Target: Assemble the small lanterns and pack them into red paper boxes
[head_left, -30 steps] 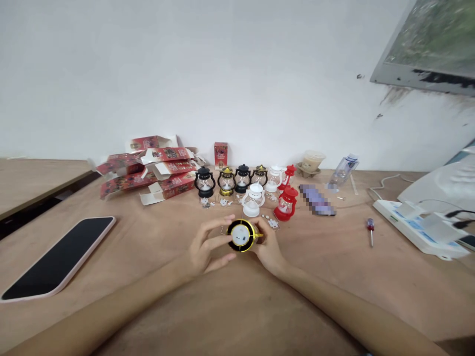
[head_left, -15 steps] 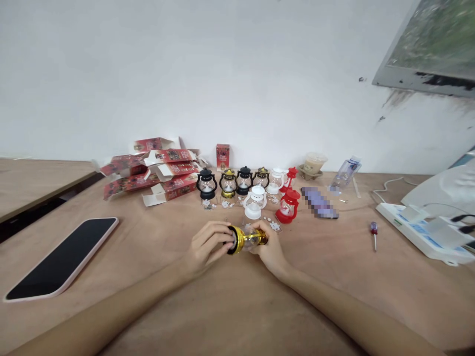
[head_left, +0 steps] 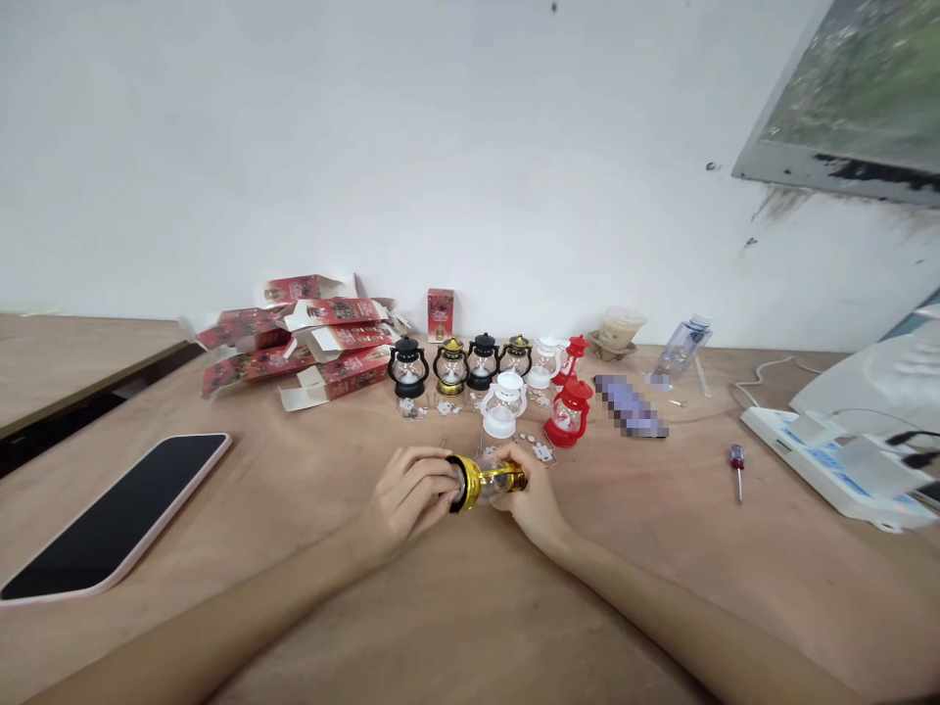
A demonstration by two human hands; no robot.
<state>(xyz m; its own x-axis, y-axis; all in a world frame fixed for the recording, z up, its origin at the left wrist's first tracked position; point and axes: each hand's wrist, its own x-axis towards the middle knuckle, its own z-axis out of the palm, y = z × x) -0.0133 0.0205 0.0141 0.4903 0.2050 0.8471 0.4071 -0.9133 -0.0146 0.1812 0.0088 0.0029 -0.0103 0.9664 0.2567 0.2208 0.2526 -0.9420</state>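
Note:
A gold toy lantern point(head_left: 473, 482) with a clear globe lies tilted on its side between my two hands, its dark base facing left. My right hand point(head_left: 535, 497) is closed around the lantern's top end at the right. At the base, the fingers of my left hand point(head_left: 412, 497) are bent together and press against its underside; whether they pinch a small part there is hidden. Just beyond, a white lantern point(head_left: 503, 405) and a red lantern point(head_left: 569, 413) stand upright. Small white pieces point(head_left: 541, 451) lie beside them on the table.
Behind stands a row of black, gold, white and red lanterns point(head_left: 483, 362). Opened red boxes point(head_left: 345, 338) are piled at the back left. A phone point(head_left: 121, 514) lies left; a screwdriver point(head_left: 737, 472), power strip point(head_left: 822, 470), bottle point(head_left: 680, 351) and cup point(head_left: 619, 329) are right.
The view has shifted very slightly. Both hands keep their places on the gold lantern, and my left fingers have shifted a little at its base.

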